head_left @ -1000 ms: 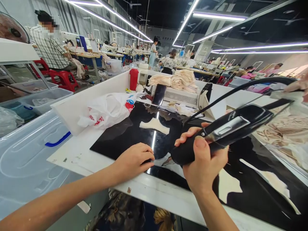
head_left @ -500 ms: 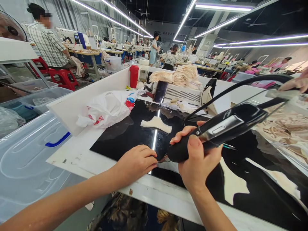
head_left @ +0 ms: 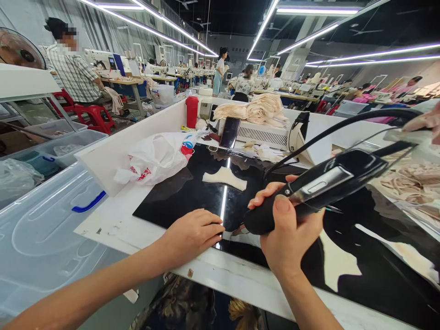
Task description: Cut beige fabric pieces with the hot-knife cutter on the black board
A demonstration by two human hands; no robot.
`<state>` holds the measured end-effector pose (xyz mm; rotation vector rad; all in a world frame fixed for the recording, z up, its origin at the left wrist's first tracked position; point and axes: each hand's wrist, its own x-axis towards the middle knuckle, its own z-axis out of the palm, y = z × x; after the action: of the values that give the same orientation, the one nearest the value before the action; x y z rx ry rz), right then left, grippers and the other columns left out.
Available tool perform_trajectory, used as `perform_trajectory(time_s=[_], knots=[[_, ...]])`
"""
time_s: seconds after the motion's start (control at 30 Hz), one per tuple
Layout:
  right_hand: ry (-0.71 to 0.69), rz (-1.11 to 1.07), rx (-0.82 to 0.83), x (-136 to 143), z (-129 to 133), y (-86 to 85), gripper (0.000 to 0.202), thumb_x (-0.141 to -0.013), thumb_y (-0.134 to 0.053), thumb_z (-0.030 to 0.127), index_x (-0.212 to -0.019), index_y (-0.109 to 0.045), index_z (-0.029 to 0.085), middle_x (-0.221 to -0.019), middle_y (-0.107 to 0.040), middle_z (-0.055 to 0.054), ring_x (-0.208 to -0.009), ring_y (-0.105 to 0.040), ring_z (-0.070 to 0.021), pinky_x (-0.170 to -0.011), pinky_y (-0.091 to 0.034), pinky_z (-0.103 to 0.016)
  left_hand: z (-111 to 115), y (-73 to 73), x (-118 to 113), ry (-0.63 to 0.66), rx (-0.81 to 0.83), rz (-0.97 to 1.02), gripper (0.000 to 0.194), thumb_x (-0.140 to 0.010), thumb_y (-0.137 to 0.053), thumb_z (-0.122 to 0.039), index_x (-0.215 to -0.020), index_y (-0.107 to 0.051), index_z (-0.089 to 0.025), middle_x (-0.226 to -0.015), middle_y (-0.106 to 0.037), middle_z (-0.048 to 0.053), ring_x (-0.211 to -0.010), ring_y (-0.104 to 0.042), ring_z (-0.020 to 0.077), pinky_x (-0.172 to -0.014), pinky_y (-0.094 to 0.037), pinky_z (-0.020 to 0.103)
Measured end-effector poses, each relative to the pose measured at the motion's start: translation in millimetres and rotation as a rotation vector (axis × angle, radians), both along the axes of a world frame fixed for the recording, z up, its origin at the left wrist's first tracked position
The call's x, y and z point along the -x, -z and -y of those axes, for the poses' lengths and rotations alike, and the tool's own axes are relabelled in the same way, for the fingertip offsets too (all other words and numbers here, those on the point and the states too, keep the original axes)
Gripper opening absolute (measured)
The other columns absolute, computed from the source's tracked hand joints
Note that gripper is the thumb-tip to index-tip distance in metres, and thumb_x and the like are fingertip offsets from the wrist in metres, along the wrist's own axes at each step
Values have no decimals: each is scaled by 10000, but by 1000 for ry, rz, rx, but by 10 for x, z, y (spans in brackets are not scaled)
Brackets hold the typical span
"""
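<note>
My right hand point(head_left: 287, 238) is wrapped round a thick black corded handheld power tool point(head_left: 319, 185) with a silver panel. Its working end points down and left, towards the table's front, and is partly hidden. Beneath it a pale piece of material point(head_left: 249, 238) shows on the glossy black sheet point(head_left: 178, 197). Palm down, my left hand point(head_left: 195, 233) lies at the front of this sheet, fingers fairly straight and close together, fingertips just left of the pale piece. Whether they touch it I cannot tell. Farther back lies a cream curved cut piece point(head_left: 225, 178); another cream piece point(head_left: 338, 263) lies right of my right wrist.
A white plastic bag point(head_left: 160, 156) lies at the left. Behind are a phone point(head_left: 230, 132), a red cup point(head_left: 191, 112) and a vented box point(head_left: 263, 134) topped with cream fabric point(head_left: 264, 109). Another person's hand point(head_left: 424, 121) is at the right edge, near the tool's black cable point(head_left: 330, 123).
The view has shifted slightly, so most things appear a little farther right. The tool has moved slightly right, away from my left fingertips. My right hand keeps its grip.
</note>
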<state>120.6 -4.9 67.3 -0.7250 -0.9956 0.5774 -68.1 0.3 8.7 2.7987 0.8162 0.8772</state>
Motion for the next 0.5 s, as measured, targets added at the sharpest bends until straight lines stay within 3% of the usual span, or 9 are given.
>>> perform_trajectory(time_s=[0.5], knots=[[-3,-59,14,86,-42,-62,462,-828,-856,406,-1142,-566,232,-801,-657,51,-587,-620,-136,-591,-552,-320,56,80,31,1,-145,-49,180,-1049,-609,-241,-1160,-742,-199,-1161,-747,82,-1090,-687,214,-1046,-558,418]])
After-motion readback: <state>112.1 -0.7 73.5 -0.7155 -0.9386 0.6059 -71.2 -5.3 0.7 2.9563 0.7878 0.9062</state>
